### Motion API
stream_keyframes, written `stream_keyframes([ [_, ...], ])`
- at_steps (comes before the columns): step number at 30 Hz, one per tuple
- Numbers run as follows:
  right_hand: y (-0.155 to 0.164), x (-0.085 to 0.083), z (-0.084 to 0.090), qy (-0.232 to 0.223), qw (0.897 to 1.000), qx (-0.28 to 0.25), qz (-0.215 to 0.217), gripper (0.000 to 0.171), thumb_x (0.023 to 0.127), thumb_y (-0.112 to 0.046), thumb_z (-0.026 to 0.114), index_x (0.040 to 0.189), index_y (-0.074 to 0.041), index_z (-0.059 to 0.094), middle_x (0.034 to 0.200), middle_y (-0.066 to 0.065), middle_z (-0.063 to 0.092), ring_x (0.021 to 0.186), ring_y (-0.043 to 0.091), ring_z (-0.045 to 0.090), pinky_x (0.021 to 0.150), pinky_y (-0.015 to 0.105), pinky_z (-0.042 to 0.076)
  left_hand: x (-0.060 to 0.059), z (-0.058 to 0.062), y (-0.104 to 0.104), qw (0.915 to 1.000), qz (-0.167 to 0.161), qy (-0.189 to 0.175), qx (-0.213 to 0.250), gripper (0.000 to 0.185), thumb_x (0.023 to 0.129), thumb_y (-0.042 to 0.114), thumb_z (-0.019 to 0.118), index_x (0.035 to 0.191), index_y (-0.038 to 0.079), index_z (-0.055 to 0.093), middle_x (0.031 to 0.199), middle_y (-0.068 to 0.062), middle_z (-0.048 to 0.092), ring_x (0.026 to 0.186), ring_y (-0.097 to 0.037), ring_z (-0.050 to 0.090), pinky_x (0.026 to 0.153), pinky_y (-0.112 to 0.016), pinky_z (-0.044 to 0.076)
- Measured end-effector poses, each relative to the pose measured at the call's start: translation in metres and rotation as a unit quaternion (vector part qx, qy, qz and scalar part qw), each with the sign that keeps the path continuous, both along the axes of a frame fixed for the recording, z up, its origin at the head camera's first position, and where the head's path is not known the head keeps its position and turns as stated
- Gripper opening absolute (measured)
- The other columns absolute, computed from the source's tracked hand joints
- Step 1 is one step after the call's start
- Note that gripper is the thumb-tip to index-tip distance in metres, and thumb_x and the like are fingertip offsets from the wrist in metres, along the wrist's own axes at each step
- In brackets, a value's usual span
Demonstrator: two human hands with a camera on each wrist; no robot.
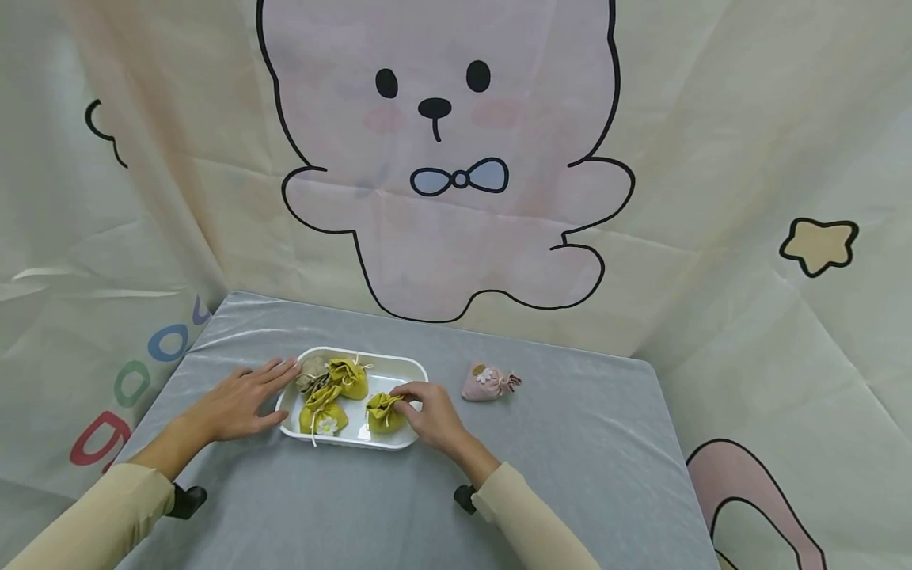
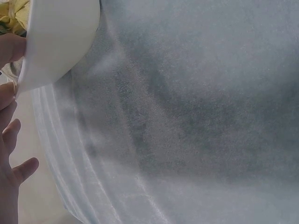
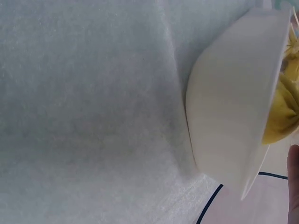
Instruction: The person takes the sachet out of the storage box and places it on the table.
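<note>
A white tray [image 1: 356, 442] stands on the cloth-covered table. Inside it, at the left, lie a beige pouch [image 1: 312, 366] and two yellow-green drawstring pouches; the front one [image 1: 329, 419] bears a white flower. My right hand [image 1: 435, 416] pinches the gathered top of another yellow pouch [image 1: 385, 418] at the tray's right side. In the right wrist view this yellow pouch [image 3: 282, 112] shows past the tray wall [image 3: 229, 98]. My left hand [image 1: 245, 402], fingers extended, touches the tray's left rim. The left wrist view shows those fingers beside the white wall [image 2: 60, 42].
A pink pouch [image 1: 484, 383] with a flower and tied neck lies on the table right of the tray. Grey-blue cloth [image 1: 570, 451] covers the table. Printed curtains with a bear figure [image 1: 456, 253] hang behind and along the sides.
</note>
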State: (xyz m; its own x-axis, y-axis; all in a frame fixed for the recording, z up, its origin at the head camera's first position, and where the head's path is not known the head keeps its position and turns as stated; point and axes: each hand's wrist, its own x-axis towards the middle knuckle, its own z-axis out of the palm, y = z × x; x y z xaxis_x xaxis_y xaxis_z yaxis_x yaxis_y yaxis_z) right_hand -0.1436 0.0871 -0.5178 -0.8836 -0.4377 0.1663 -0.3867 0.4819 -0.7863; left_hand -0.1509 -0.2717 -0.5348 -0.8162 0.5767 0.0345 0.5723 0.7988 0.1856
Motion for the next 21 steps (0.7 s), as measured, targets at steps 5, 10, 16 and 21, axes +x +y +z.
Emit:
stream_keyframes([
  [5,0.003,-0.002,0.002,0.033,0.999,-0.025,-0.025,0.016,0.090,-0.002,0.070,0.106,-0.004,0.074,0.100,0.004,0.074,0.091,0.011,0.067,0.087,0.031,0.054,0.000,-0.001,0.000,1.0000,0.000,0.004,0.002,0.073,0.090,0.042,0.067,0.149,0.004,0.045,0.152,-0.018,0.043,0.136,-0.042,0.043,0.095,-0.063,0.041],
  [10,0.006,-0.006,0.007,0.057,0.995,-0.069,-0.046,0.017,0.089,0.000,0.071,0.106,-0.001,0.073,0.101,0.008,0.074,0.093,0.016,0.069,0.088,0.029,0.053,0.000,-0.005,0.000,0.9999,0.000,0.014,0.007,0.074,0.089,0.042,0.068,0.148,0.004,0.046,0.151,-0.018,0.045,0.134,-0.042,0.045,0.094,-0.063,0.041],
  [16,0.008,-0.009,0.017,0.072,0.990,-0.101,-0.064,0.016,0.090,0.003,0.069,0.106,0.002,0.073,0.103,0.012,0.074,0.094,0.021,0.070,0.087,0.030,0.054,-0.001,-0.002,0.000,1.0000,0.003,0.000,-0.001,0.075,0.090,0.043,0.067,0.149,0.004,0.045,0.152,-0.019,0.043,0.136,-0.042,0.043,0.095,-0.063,0.040],
  [21,0.011,-0.012,0.025,0.096,0.987,-0.105,-0.074,0.016,0.090,0.002,0.070,0.105,0.001,0.073,0.101,0.011,0.074,0.092,0.020,0.070,0.082,0.030,0.056,-0.001,-0.001,0.000,0.9999,0.005,-0.007,-0.007,0.075,0.090,0.044,0.066,0.150,0.004,0.044,0.153,-0.018,0.042,0.137,-0.042,0.042,0.096,-0.063,0.040],
])
